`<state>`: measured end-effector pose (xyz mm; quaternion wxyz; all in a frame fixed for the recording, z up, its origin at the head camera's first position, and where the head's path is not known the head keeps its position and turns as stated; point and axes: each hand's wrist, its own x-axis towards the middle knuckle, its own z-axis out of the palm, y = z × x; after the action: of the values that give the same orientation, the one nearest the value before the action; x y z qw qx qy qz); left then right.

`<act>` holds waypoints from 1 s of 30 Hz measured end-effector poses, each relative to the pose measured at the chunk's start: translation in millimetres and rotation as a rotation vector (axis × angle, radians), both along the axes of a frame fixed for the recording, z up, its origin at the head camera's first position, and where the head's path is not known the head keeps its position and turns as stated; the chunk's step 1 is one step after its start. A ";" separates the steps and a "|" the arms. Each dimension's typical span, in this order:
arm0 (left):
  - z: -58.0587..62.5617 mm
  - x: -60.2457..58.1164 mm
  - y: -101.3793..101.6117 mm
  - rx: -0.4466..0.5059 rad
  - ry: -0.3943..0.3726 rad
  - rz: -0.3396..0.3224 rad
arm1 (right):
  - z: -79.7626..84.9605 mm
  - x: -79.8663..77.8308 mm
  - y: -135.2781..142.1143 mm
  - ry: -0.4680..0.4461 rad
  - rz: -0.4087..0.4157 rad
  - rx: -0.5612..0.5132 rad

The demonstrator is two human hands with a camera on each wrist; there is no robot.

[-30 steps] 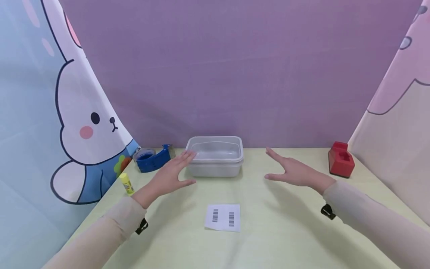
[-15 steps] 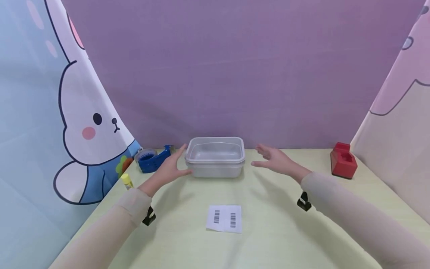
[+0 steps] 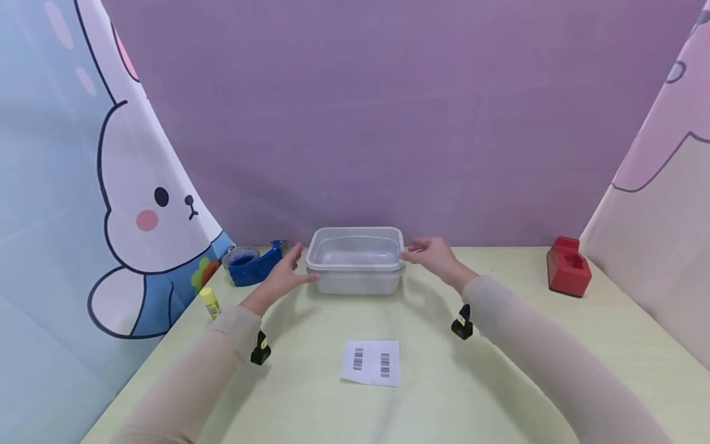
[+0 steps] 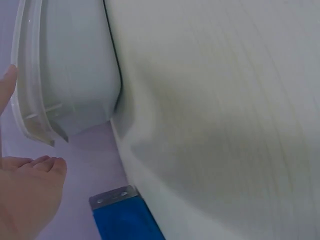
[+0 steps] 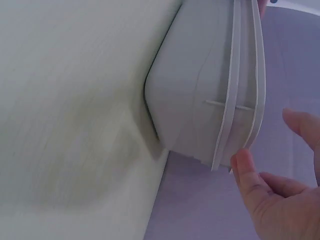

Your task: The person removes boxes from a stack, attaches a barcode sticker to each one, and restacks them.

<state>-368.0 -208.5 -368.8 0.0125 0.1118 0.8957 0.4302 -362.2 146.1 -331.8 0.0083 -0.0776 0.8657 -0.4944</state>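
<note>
A translucent white plastic food container (image 3: 355,282) stands at the back of the table, with two rims, one above the other, as if two tubs are nested. My left hand (image 3: 281,277) is at its left side, thumb (image 4: 6,87) by the front corner, the other fingers stretched along the side. On the opposite side, my right hand (image 3: 438,258) has a fingertip at the rim's right corner. In the right wrist view, the right thumb (image 5: 300,122) stands apart from that finger, and neither is wrapped round the rim.
Left of the container lie a blue tape dispenser (image 3: 257,266) and a yellow glue stick (image 3: 210,302). A white paper with two barcodes (image 3: 370,362) lies in front. At the far right stands a red block-shaped holder (image 3: 568,268). A purple cloth (image 3: 388,123) hangs behind.
My right hand has moved left to the container's right rim. My left hand has come to the container's left side, its fingers now beside the rim. The container has stayed put.
</note>
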 end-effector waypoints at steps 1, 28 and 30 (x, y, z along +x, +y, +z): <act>-2.0 -1.7 0.7 0.022 -0.014 0.004 | -0.1 -1.4 -1.9 -0.013 -0.012 -0.013; -20.5 4.0 30.6 0.284 0.009 0.158 | -7.2 -17.4 -30.0 -0.081 -0.149 -0.090; -20.3 4.1 31.4 0.270 0.009 0.165 | -6.4 -16.8 -30.5 -0.085 -0.165 -0.110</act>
<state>-363.9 -177.1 -389.1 -0.0422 0.0404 0.8360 0.5456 -379.0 115.6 -338.2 0.0000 0.0144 0.8395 -0.5431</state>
